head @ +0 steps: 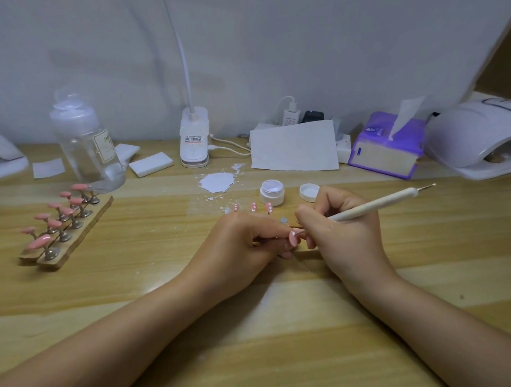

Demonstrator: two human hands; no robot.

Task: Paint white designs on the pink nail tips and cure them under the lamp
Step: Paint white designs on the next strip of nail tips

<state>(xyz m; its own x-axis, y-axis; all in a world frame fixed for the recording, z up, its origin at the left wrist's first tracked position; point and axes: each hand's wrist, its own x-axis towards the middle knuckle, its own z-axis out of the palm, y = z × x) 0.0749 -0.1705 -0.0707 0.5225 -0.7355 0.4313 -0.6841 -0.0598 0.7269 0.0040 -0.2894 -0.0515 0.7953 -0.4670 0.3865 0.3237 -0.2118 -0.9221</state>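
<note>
My left hand (245,241) pinches a pink nail tip (293,237) on its small stand at the table's middle. My right hand (342,226) grips a white dotting pen (377,203), its working end down at that tip and hidden by my fingers. Three pink tips with white dots (252,207) stand just beyond my hands. An open white paint jar (272,191) and its lid (308,192) sit behind them. Several plain pink tips (55,223) stand on a wooden holder at the left. The white curing lamp (481,139) is at the far right.
A clear bottle (85,142), white pads (150,163) and a desk-lamp base (194,137) line the back. Spilled white paint (217,182) lies mid-table. A paper sheet (294,146), a charger and a purple tissue pack (386,148) stand at the back right.
</note>
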